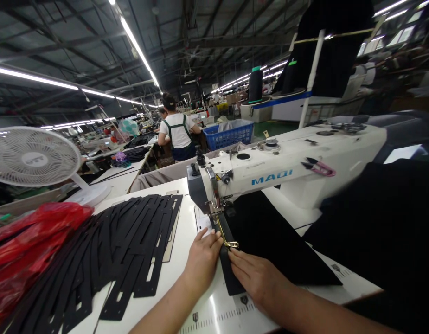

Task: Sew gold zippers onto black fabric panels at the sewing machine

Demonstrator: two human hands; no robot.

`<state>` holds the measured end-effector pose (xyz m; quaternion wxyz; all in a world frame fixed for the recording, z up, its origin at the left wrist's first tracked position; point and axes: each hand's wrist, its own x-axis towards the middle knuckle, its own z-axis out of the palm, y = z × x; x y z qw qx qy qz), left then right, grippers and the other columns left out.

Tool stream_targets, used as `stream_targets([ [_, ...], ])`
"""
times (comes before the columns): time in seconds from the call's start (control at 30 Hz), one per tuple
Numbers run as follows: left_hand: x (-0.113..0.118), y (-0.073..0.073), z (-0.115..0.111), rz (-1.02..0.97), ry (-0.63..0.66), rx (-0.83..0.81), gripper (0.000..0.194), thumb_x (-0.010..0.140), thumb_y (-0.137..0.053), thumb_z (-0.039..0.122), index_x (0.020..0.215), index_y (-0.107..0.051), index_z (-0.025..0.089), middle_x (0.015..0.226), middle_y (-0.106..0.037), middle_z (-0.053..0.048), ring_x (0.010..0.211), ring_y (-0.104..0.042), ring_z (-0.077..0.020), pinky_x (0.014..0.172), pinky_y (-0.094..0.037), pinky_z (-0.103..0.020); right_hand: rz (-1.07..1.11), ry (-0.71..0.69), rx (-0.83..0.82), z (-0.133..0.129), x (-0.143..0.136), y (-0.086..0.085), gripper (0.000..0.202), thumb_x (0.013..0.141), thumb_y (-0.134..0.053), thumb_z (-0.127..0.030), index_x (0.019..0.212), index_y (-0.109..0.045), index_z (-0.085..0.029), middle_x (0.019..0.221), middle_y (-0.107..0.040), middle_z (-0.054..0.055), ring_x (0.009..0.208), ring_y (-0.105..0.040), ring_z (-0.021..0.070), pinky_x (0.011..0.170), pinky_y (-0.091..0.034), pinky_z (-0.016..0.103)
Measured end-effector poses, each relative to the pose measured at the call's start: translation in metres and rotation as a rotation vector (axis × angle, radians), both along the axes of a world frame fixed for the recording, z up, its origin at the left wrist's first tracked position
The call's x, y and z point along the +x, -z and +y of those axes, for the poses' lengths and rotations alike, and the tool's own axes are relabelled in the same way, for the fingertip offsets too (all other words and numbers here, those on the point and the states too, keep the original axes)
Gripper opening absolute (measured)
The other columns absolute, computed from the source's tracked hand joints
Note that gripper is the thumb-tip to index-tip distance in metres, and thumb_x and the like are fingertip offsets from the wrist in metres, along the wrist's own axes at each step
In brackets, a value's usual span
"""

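Note:
A black strip with a gold-toothed zipper [220,225] runs under the presser foot of a white sewing machine [270,162]. Its gold zipper pull [231,244] lies turned to the right. My left hand [203,255] holds the strip's left edge just in front of the foot, fingers bent onto it. From the right, my right hand [254,273] presses its closed fingers on the strip below the pull. A large black fabric panel [270,239] spreads right of the strip, partly behind the machine arm. The needle point is hidden.
Many black slotted strips [131,246] lie fanned at left, beside a red plastic bag [36,236] and a white fan [35,157]. Pink thread snips [318,167] rest on the machine arm. Beyond stand a blue basket [230,135] and a person [177,127] facing away.

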<state>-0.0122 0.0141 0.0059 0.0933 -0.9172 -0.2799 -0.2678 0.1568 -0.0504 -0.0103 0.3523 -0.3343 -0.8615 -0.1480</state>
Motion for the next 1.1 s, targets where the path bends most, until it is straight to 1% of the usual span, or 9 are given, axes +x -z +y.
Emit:
stream_targets([
  [0.23, 0.001, 0.001, 0.012, 0.001, 0.015, -0.001, 0.027, 0.082, -0.041, 0.003, 0.1, -0.059, 0.013, 0.095, -0.068, -0.01, 0.091, -0.064, -0.0211, 0.088, -0.051, -0.043, 0.005, 0.012, -0.025, 0.02, 0.001, 0.002, 0.033, 0.081, -0.035, 0.001, 0.095, -0.066, -0.003, 0.098, -0.066, 0.016, 0.096, -0.062, 0.0221, 0.085, -0.053, 0.03],
  [0.4, 0.004, 0.002, 0.018, -0.107, -0.028, -0.012, 0.021, 0.085, -0.042, 0.006, 0.094, -0.059, 0.014, 0.087, -0.067, -0.009, 0.081, -0.065, -0.0203, 0.073, -0.057, -0.033, 0.036, -0.004, -0.019, 0.036, 0.0, -0.003, 0.037, 0.084, -0.03, 0.001, 0.092, -0.066, -0.003, 0.096, -0.066, 0.016, 0.093, -0.062, 0.0212, 0.085, -0.053, 0.03],
  [0.53, 0.005, 0.004, 0.021, -0.133, -0.055, -0.078, 0.021, 0.083, -0.042, 0.005, 0.089, -0.059, 0.015, 0.085, -0.066, -0.009, 0.075, -0.064, -0.0192, 0.068, -0.057, -0.031, 0.061, -0.014, -0.053, 0.044, 0.0, 0.0, 0.037, 0.081, -0.031, 0.002, 0.097, -0.064, -0.004, 0.099, -0.065, 0.015, 0.097, -0.061, 0.0206, 0.087, -0.051, 0.031],
  [0.67, 0.004, -0.001, 0.018, -0.112, -0.065, -0.147, 0.027, 0.077, -0.043, 0.004, 0.095, -0.06, 0.014, 0.092, -0.066, -0.01, 0.084, -0.064, -0.0216, 0.075, -0.056, -0.035, 0.111, -0.057, -0.241, 0.041, 0.007, -0.008, 0.029, 0.081, -0.044, -0.009, 0.105, -0.061, -0.007, 0.107, -0.062, 0.013, 0.104, -0.056, 0.0224, 0.091, -0.047, 0.034],
  [0.73, 0.005, -0.007, 0.013, -0.084, -0.078, -0.203, 0.031, 0.072, -0.045, 0.004, 0.096, -0.061, 0.016, 0.095, -0.065, -0.009, 0.087, -0.063, -0.0226, 0.083, -0.054, -0.039, 0.14, -0.059, -0.413, 0.043, 0.011, -0.019, 0.019, 0.083, -0.049, -0.019, 0.095, -0.063, -0.014, 0.097, -0.064, 0.008, 0.094, -0.059, 0.02, 0.084, -0.049, 0.031],
  [0.8, 0.006, -0.012, 0.007, -0.044, -0.118, -0.258, 0.036, 0.065, -0.047, 0.003, 0.094, -0.063, 0.017, 0.096, -0.065, -0.009, 0.087, -0.062, -0.0234, 0.091, -0.049, -0.044, 0.153, 0.04, -0.491, 0.05, 0.014, -0.029, 0.016, 0.086, -0.048, -0.022, 0.084, -0.063, -0.016, 0.085, -0.063, 0.006, 0.082, -0.058, 0.0177, 0.075, -0.048, 0.03],
  [0.9, 0.008, -0.014, 0.001, 0.014, -0.181, -0.27, 0.044, 0.055, -0.048, 0.002, 0.095, -0.063, 0.015, 0.097, -0.064, -0.011, 0.092, -0.06, -0.026, 0.098, -0.042, -0.05, 0.059, 0.253, -0.422, 0.071, 0.01, -0.036, 0.01, 0.083, -0.051, -0.018, 0.081, -0.061, -0.015, 0.085, -0.06, 0.009, 0.082, -0.054, 0.0217, 0.071, -0.043, 0.034],
  [1.0, 0.009, -0.012, -0.001, 0.036, -0.196, -0.248, 0.046, 0.054, -0.047, 0.003, 0.096, -0.063, 0.013, 0.102, -0.063, -0.014, 0.097, -0.058, -0.0276, 0.099, -0.039, -0.051, -0.084, 0.288, -0.406, 0.089, 0.004, -0.032, 0.012, 0.082, -0.048, -0.013, 0.077, -0.059, -0.015, 0.082, -0.06, 0.009, 0.079, -0.053, 0.0227, 0.07, -0.039, 0.034],
  [1.1, 0.009, -0.01, 0.0, 0.032, -0.178, -0.241, 0.046, 0.055, -0.046, 0.004, 0.097, -0.062, 0.014, 0.102, -0.062, -0.013, 0.1, -0.057, -0.0274, 0.1, -0.038, -0.053, -0.048, 0.318, -0.472, 0.094, 0.002, -0.025, 0.012, 0.082, -0.048, -0.014, 0.077, -0.058, -0.015, 0.08, -0.061, 0.007, 0.076, -0.054, 0.0207, 0.069, -0.037, 0.032],
])
